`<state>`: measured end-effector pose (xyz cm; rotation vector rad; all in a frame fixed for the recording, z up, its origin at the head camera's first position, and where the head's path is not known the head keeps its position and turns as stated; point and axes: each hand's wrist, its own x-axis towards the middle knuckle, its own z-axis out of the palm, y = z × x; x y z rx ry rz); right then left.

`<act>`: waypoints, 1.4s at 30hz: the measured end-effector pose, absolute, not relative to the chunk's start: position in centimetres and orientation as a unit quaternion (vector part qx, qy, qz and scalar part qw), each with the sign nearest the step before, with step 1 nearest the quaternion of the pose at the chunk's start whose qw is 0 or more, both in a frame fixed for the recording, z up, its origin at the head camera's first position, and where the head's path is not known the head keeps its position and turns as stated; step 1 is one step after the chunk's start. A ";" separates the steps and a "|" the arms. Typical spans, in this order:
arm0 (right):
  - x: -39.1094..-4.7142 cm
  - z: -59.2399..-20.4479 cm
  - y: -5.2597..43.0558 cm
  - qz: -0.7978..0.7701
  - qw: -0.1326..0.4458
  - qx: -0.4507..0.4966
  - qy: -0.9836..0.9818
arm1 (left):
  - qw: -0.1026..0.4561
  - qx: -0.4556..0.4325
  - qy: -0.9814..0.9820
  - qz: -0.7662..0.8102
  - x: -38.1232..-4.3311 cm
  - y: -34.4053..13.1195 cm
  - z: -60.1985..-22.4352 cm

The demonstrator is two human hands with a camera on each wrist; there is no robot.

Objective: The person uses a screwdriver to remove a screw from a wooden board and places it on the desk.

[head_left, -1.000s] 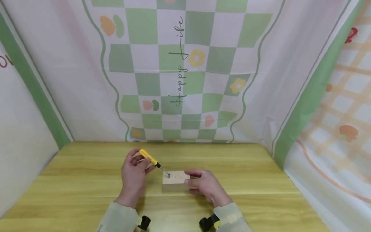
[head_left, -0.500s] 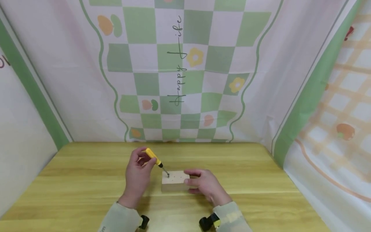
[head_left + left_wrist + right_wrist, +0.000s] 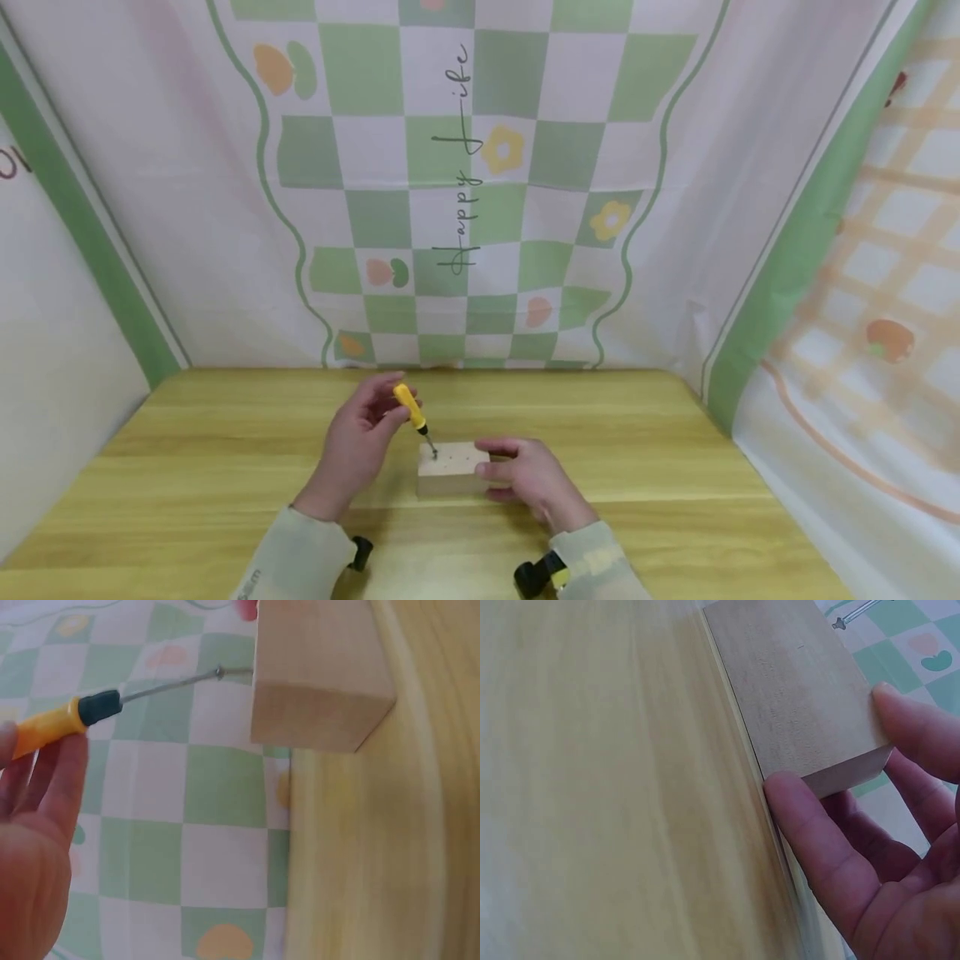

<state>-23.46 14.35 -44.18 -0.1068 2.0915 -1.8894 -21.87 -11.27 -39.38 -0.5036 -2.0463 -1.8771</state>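
Observation:
In my left hand [image 3: 356,442] I hold a yellow-handled screwdriver [image 3: 409,406] with a black collar, pinched between thumb and fingers. Its metal shaft slants down to a screw [image 3: 236,671], whose head meets the tip while its shank stands out of the wooden block [image 3: 453,481]. The block lies flat on the table, with several small dark holes in its top. My right hand [image 3: 532,479] grips the block's right end, thumb and fingers on its edges, as the right wrist view also shows on the pale block [image 3: 795,690].
A wood-grain table [image 3: 645,442] stretches around the block. Behind it hangs a green-and-white checked curtain [image 3: 442,217], with more patterned cloth [image 3: 862,333] on the right. Black wrist cameras [image 3: 532,577] sit at both cuffs.
The screwdriver's handle has swung right and stands steeper, its tip staying at the screw. My left hand has moved right with it. The block and right hand have barely moved.

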 end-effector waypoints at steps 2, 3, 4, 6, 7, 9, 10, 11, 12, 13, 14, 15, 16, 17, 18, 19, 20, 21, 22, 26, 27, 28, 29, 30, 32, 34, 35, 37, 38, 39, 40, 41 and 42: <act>-23.4 -44.2 14.4 -0.661 0.160 -0.038 0.732 | 0.143 -0.195 -0.728 -0.642 -22.2 -11.5 -39.4; -23.4 -44.2 14.4 -0.660 0.161 -0.038 0.733 | 0.134 -0.206 -0.731 -0.637 -22.3 -11.6 -39.4; -23.4 -44.3 14.4 -0.660 0.162 -0.039 0.733 | 0.123 -0.215 -0.731 -0.636 -22.4 -11.7 -39.4; -23.3 -44.3 14.4 -0.660 0.163 -0.039 0.733 | 0.102 -0.229 -0.727 -0.639 -22.5 -11.7 -39.3; -23.3 -44.3 14.4 -0.659 0.164 -0.038 0.733 | 0.093 -0.233 -0.726 -0.641 -22.6 -11.8 -39.3; -23.3 -44.3 14.3 -0.658 0.164 -0.037 0.734 | 0.084 -0.232 -0.728 -0.639 -22.7 -11.7 -39.3; -23.3 -44.3 14.3 -0.658 0.164 -0.037 0.734 | 0.082 -0.227 -0.733 -0.636 -22.7 -11.6 -39.3; -23.3 -44.3 14.3 -0.657 0.164 -0.036 0.735 | 0.082 -0.221 -0.738 -0.632 -22.8 -11.5 -39.3; -23.3 -44.3 14.3 -0.657 0.164 -0.035 0.735 | 0.084 -0.214 -0.745 -0.626 -22.8 -11.4 -39.3; -23.3 -44.3 14.2 -0.656 0.164 -0.035 0.736 | 0.086 -0.210 -0.751 -0.620 -22.8 -11.3 -39.2; -23.3 -44.3 14.2 -0.656 0.164 -0.036 0.736 | 0.087 -0.207 -0.755 -0.616 -22.8 -11.1 -39.2; -23.3 -44.3 14.2 -0.655 0.163 -0.036 0.737 | 0.090 -0.206 -0.760 -0.610 -22.9 -11.0 -39.2; -23.3 -44.3 14.2 -0.655 0.163 -0.035 0.737 | 0.093 -0.208 -0.761 -0.607 -22.9 -10.9 -39.2; -23.3 -44.3 14.3 -0.655 0.162 -0.035 0.737 | 0.098 -0.210 -0.765 -0.601 -23.0 -10.8 -39.3; -23.3 -44.3 14.3 -0.656 0.163 -0.035 0.736 | 0.103 -0.214 -0.768 -0.595 -23.0 -10.7 -39.3; -23.3 -44.4 14.3 -0.656 0.163 -0.034 0.736 | 0.109 -0.218 -0.770 -0.590 -23.1 -10.6 -39.4; -23.3 -44.4 14.3 -0.657 0.163 -0.033 0.735 | 0.115 -0.222 -0.774 -0.582 -23.1 -10.5 -39.4; -23.3 -44.4 14.3 -0.657 0.164 -0.032 0.735 | 0.122 -0.225 -0.779 -0.572 -23.1 -10.4 -39.4; -23.3 -44.4 14.3 -0.658 0.164 -0.031 0.734 | 0.129 -0.227 -0.784 -0.564 -23.1 -10.3 -39.4; -23.2 -44.3 14.4 -0.657 0.164 -0.030 0.735 | 0.162 -0.221 -0.801 -0.533 -23.0 -9.9 -39.3; -23.2 -44.2 14.4 -0.656 0.164 -0.030 0.736 | 0.172 -0.217 -0.804 -0.526 -22.9 -9.8 -39.2; -23.2 -44.2 14.4 -0.655 0.163 -0.030 0.737 | 0.181 -0.213 -0.807 -0.520 -22.9 -9.7 -39.2; -23.2 -44.2 14.4 -0.655 0.162 -0.031 0.738 | 0.191 -0.208 -0.812 -0.512 -22.9 -9.6 -39.3; -23.2 -44.1 14.4 -0.654 0.162 -0.031 0.739 | 0.201 -0.204 -0.815 -0.504 -22.8 -9.4 -39.3; -23.2 -44.1 14.4 -0.652 0.161 -0.030 0.740 | 0.223 -0.197 -0.824 -0.482 -22.6 -9.1 -39.3; -23.3 -44.1 14.4 -0.652 0.161 -0.029 0.740 | 0.245 -0.192 -0.830 -0.463 -22.4 -8.6 -39.3; -23.3 -44.0 14.4 -0.652 0.160 -0.030 0.740 | 0.258 -0.188 -0.834 -0.451 -22.2 -8.3 -39.2; -23.3 -44.0 14.4 -0.653 0.159 -0.031 0.739 | 0.289 -0.180 -0.840 -0.422 -22.0 -7.6 -39.2; -23.4 -44.0 14.4 -0.654 0.159 -0.032 0.739 | 0.304 -0.178 -0.843 -0.407 -21.8 -7.3 -39.2; -23.4 -44.1 14.4 -0.654 0.158 -0.034 0.739 | 0.319 -0.178 -0.844 -0.393 -21.7 -7.0 -39.3; -23.4 -44.0 14.4 -0.654 0.157 -0.036 0.739 | 0.330 -0.178 -0.845 -0.380 -21.6 -6.8 -39.3; -23.4 -44.0 14.4 -0.655 0.158 -0.038 0.738 | 0.341 -0.179 -0.847 -0.367 -21.6 -6.6 -39.3; -23.4 -44.0 14.4 -0.657 0.159 -0.039 0.736 | 0.346 -0.183 -0.847 -0.360 -21.5 -6.5 -39.3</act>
